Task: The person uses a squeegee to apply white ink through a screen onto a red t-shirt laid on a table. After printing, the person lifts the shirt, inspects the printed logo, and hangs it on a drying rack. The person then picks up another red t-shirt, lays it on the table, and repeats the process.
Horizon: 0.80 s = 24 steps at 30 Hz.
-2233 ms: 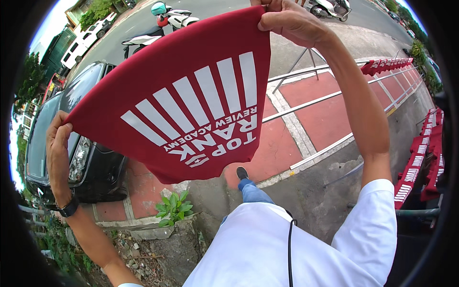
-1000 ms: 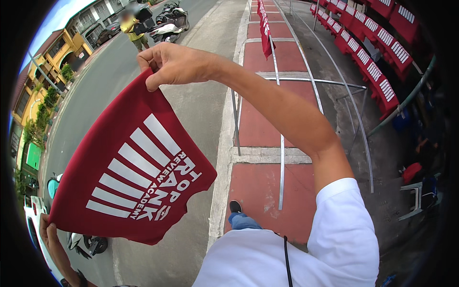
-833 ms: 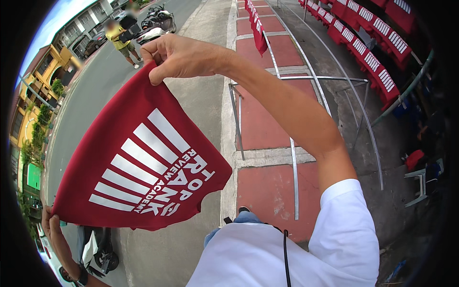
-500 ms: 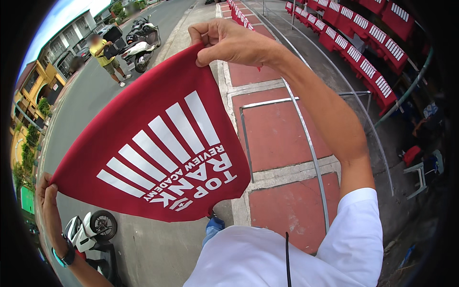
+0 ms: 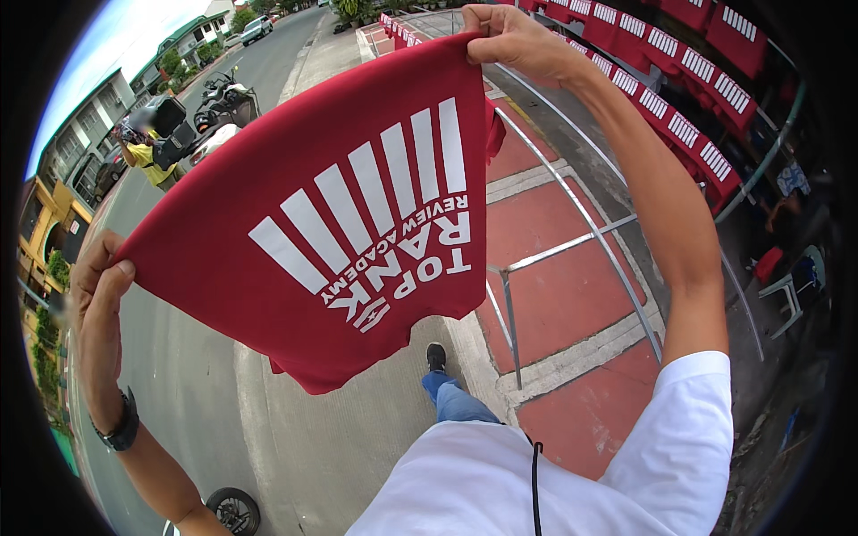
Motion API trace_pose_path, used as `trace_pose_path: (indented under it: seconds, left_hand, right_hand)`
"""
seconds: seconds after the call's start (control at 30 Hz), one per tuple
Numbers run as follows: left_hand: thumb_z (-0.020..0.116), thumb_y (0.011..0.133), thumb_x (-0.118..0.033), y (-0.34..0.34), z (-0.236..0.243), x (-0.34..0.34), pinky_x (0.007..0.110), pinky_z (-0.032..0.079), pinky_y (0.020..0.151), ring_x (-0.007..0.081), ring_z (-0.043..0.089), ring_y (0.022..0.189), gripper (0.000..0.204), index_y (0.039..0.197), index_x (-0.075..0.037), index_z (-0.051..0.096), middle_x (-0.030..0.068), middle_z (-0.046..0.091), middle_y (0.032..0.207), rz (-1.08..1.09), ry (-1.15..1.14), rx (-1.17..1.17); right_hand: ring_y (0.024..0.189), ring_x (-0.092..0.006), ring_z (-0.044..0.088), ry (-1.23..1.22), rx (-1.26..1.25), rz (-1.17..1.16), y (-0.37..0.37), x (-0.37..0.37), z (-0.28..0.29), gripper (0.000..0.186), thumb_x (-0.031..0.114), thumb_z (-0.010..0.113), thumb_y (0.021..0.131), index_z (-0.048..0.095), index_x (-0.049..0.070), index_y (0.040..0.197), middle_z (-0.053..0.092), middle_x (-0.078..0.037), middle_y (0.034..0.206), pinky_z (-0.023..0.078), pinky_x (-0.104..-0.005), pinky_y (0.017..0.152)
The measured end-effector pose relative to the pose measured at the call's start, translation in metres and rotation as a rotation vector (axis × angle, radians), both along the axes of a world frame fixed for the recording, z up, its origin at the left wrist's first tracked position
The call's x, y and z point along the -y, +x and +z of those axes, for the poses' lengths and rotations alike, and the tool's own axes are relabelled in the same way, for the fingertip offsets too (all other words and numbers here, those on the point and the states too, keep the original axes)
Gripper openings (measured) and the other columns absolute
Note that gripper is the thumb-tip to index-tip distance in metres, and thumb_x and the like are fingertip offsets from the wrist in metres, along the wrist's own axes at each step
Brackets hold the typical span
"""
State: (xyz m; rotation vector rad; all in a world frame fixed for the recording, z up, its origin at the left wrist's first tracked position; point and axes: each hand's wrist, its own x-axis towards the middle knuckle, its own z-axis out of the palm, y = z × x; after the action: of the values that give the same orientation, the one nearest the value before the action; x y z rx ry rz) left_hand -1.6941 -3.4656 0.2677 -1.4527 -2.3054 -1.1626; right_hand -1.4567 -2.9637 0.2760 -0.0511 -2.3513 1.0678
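A dark red cloth (image 5: pixel 223 246) with white stripes and white lettering, upside down to me, hangs stretched between my hands. My left hand (image 5: pixel 100 304), with a dark watch on the wrist, pinches its left upper corner. Raised higher, my right hand (image 5: pixel 523 45) grips the right upper corner between thumb and fingers. The top edge is pulled taut; below, the fabric hangs loose with an uneven lower edge. Whether it is a garment or another sewn piece, I cannot tell.
Metal rails (image 5: pixel 572 241) run along the red-paved walkway (image 5: pixel 572 322) on my right. Rows of similar red cloths (image 5: pixel 661 54) hang beyond. A person in yellow (image 5: pixel 147 156) stands by parked motorcycles (image 5: pixel 223 107) at left. A wheel (image 5: pixel 234 511) shows at lower left.
Both hands have risen, and the cloth has shifted up and to the right in view, still held at its corners. My foot now shows below it; the motorcycle at lower left has dropped mostly out of view.
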Motion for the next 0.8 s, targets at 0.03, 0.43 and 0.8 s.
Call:
trace_pose_path:
  seconds: [0.03,0.43,0.8]
  left_hand:
    - [0.058,0.099,-0.025,0.004,-0.002,0.003,0.028,0.037,0.089,0.0086,0.049,0.084,0.019,0.094,-0.006,0.061,-0.0021,0.053,0.082,0.012,-0.015,-0.027]
    - [0.072,0.103,-0.019,0.007,0.03,-0.032,0.028,0.044,0.09,0.0115,0.057,0.093,0.021,0.106,0.002,0.072,0.0012,0.064,0.094,-0.209,-0.162,-0.102]
    - [0.051,0.083,-0.013,-0.098,-0.016,-0.149,0.032,0.05,0.085,0.0216,0.063,0.115,0.016,0.084,-0.001,0.063,0.0086,0.065,0.103,-0.817,-0.066,0.045]
  right_hand:
    - [0.074,-0.0065,0.06,0.002,0.03,0.022,0.004,0.0,-0.003,0.009,0.0,0.067,0.089,0.063,0.008,0.089,0.067,0.003,0.082,0.049,-0.0252,0.065]
    - [0.087,-0.01,0.067,0.09,-0.193,0.002,0.062,0.02,-0.032,0.014,0.0,0.065,0.085,0.054,0.008,0.083,0.073,-0.008,0.098,0.058,-0.0288,0.082]
    - [0.094,-0.0152,0.074,-0.068,-0.261,-0.419,0.116,0.096,-0.132,0.019,0.0,0.078,0.089,0.061,0.008,0.088,0.078,-0.012,0.102,0.061,-0.0322,0.091]
